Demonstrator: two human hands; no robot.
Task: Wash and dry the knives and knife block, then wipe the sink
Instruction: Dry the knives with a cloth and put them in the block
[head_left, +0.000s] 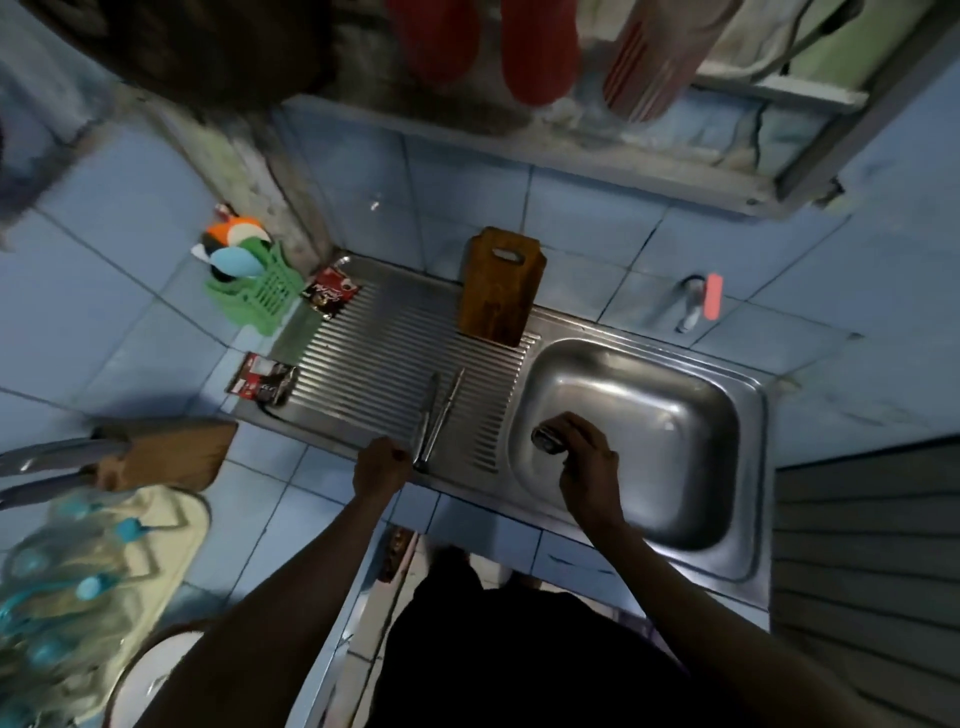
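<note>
Two steel knives (435, 418) lie side by side on the ribbed drainboard (363, 364), handles toward me. My left hand (382, 467) is curled into a fist right beside the handle ends, at the drainboard's front edge, with nothing visible in it. My right hand (587, 467) reaches into the steel sink basin (654, 415), its fingers curled round a small shiny metal piece (548, 440) near the basin's left side. A wooden knife block (166, 452) lies on the counter at the left, with grey handles (52, 460) sticking out.
A brown wooden board (498, 288) stands against the tiled wall behind the drainboard. A tap with a red lever (712, 296) is above the basin. A green basket (260, 301) of sponges and two dark sachets (262, 383) sit left of the drainboard.
</note>
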